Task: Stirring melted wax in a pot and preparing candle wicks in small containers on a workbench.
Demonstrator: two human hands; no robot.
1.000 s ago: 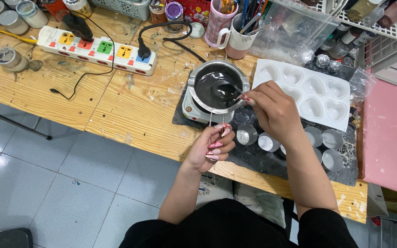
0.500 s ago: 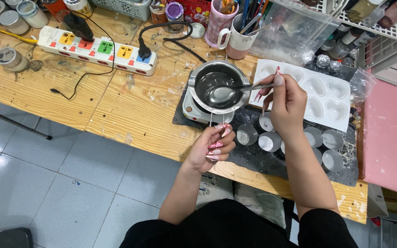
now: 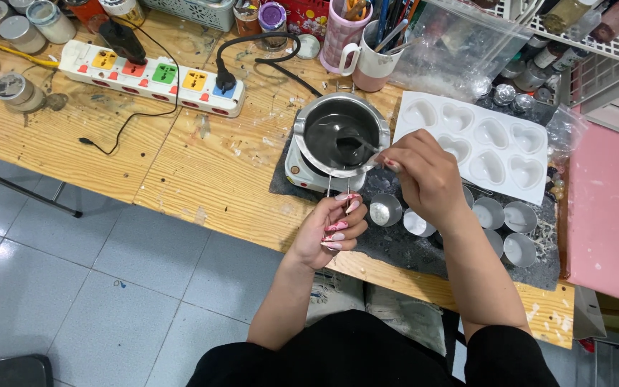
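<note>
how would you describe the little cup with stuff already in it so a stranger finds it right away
On the dark mat at the wooden table's near edge stands a metal pot. Just below it sit small round metal cups; the leftmost cup has a pale speckled bottom, unlike its neighbours.

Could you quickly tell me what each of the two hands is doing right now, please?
Left hand: closed on the pot handle.
Right hand: closed on a spoon, its bowl in the melting pot.

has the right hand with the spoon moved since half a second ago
Yes. The right hand has come back toward the person, and its spoon, earlier raised over the melting pot, now dips into the pot's liquid. The left hand holds the pot's handle as before.
</note>
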